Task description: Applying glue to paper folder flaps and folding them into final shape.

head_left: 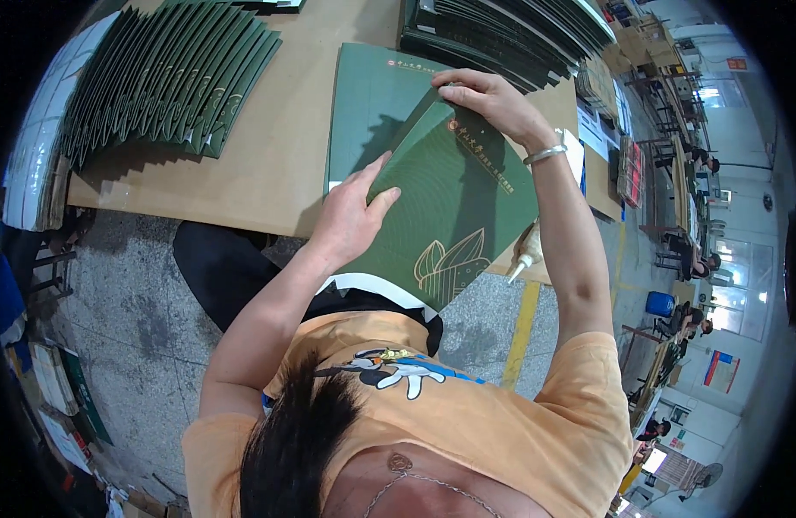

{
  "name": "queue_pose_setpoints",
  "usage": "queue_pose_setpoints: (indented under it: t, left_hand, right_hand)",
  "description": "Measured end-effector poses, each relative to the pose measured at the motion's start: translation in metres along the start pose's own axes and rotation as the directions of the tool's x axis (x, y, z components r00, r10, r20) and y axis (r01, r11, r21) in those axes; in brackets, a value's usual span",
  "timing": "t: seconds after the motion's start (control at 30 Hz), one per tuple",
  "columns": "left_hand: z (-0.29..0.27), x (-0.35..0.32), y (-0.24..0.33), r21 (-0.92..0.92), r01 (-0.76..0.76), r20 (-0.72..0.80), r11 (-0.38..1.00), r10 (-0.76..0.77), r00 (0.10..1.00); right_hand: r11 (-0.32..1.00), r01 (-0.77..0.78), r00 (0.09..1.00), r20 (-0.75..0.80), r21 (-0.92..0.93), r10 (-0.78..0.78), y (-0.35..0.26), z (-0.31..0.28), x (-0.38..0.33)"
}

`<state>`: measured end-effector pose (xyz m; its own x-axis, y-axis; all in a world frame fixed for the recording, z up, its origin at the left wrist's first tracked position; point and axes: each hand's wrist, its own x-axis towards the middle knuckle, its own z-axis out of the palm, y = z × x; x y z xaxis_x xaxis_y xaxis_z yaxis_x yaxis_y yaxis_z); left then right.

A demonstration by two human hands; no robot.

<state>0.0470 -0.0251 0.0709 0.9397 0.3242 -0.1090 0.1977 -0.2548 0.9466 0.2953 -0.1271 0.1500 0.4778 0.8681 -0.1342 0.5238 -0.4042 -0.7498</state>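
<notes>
Over the near edge of the table I hold a green paper bag (441, 207), tilted, with gold line drawings and small gold print on its face. My left hand (355, 211) grips its left edge, thumb on the front and fingers behind. At the top corner, my right hand (493, 99) is closed on the bag's upper edge, pinching it. Behind it, another flat green sheet (359, 95) of the same kind lies on the table, partly hidden. A cream squeeze bottle with a pointed nozzle (527, 255) shows beside the bag's right edge, below my right forearm.
Folded green bags (169, 78) stand in a fanned row at the left of the brown tabletop (286, 164). More dark green pieces (501, 39) are stacked at the back right. On the right, other people work at a long row of tables (674, 181). A yellow line (523, 332) crosses the floor.
</notes>
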Motion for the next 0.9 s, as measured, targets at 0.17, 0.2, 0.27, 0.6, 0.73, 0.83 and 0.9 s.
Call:
queue_pose_setpoints:
  t: [0.17, 0.2, 0.27, 0.6, 0.73, 0.83, 0.9]
  left_hand:
    - [-0.001, 0.02, -0.017, -0.038, 0.044, 0.024, 0.998, -0.043, 0.999]
    - [-0.002, 0.024, -0.017, -0.039, 0.047, 0.018, 0.998, -0.046, 0.999]
    - [0.0, 0.032, -0.013, -0.139, -0.008, -0.011, 0.99, 0.006, 1.0]
    - [-0.004, 0.045, 0.022, -0.067, -0.058, -0.153, 0.996, 0.047, 0.987]
    - [-0.004, 0.039, 0.028, -0.062, -0.025, -0.149, 0.998, 0.015, 0.989]
    - [-0.006, 0.039, 0.028, -0.085, 0.012, -0.158, 0.996, -0.025, 0.987]
    - [-0.003, 0.039, 0.02, -0.047, -0.032, -0.293, 0.998, 0.017, 0.956]
  right_hand:
    - [0.986, -0.151, 0.983, 0.113, 0.065, 0.143, 0.02, 0.008, 0.021]
    - [0.977, -0.168, 0.981, 0.12, 0.131, 0.153, 0.02, 0.011, 0.022]
    - [0.971, -0.147, 0.988, 0.083, 0.188, 0.133, 0.025, 0.017, 0.025]
    - [0.982, 0.065, 0.998, 0.007, 0.176, -0.067, 0.01, 0.012, 0.027]
    - [0.987, -0.046, 0.999, 0.032, 0.154, 0.041, 0.013, 0.01, 0.026]
    - [0.987, -0.118, 0.993, 0.011, 0.112, 0.117, 0.007, 0.021, 0.029]
    - [0.971, 0.08, 0.995, -0.069, 0.227, -0.066, 0.008, 0.035, 0.034]
